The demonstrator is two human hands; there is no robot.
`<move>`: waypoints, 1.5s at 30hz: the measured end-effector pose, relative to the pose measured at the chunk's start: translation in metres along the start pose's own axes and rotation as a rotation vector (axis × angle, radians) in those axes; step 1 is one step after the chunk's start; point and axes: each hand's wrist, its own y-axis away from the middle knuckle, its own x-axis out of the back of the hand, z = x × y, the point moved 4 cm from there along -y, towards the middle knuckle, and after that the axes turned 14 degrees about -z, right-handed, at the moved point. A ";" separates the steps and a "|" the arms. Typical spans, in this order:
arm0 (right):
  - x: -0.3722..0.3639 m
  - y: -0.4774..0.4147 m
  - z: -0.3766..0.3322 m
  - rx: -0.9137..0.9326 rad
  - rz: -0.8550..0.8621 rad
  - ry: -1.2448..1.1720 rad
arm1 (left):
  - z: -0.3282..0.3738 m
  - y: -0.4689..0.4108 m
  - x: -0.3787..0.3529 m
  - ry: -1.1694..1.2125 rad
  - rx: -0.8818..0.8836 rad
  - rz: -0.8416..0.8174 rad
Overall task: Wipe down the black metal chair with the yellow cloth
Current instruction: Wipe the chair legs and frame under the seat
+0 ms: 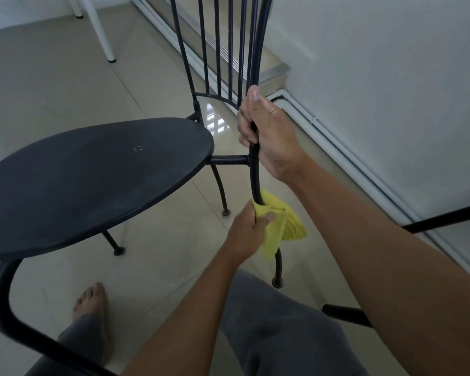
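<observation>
The chair — matt black metal, round seat, thin back bars — was stood on glossy tiles. Its right rear post was clasped by the right hand; lower down, the soft yellow cloth was bunched round it, pinched by the left hand.

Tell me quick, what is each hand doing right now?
Left hand: closed, gripping the yellow cloth round the rear leg of the black metal chair.
Right hand: closed, gripping the chair's back post.
</observation>
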 end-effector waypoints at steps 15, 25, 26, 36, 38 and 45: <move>-0.003 -0.007 -0.001 -0.002 0.052 0.043 | -0.054 0.004 -0.059 -0.073 0.183 -0.060; -0.003 0.000 -0.001 0.003 0.039 0.037 | 0.006 0.005 0.002 -0.029 -0.026 0.069; -0.003 0.001 -0.002 0.002 0.042 0.039 | 0.016 0.006 0.011 -0.033 -0.034 0.078; -0.007 0.025 -0.004 -0.028 0.088 0.156 | 0.052 0.026 0.038 0.002 -0.038 0.212; -0.008 0.030 -0.007 -0.038 0.103 0.153 | 0.049 0.041 0.041 0.003 -0.024 0.275; -0.019 0.049 -0.016 -0.076 0.195 0.117 | 0.045 0.130 0.044 0.315 -0.012 0.383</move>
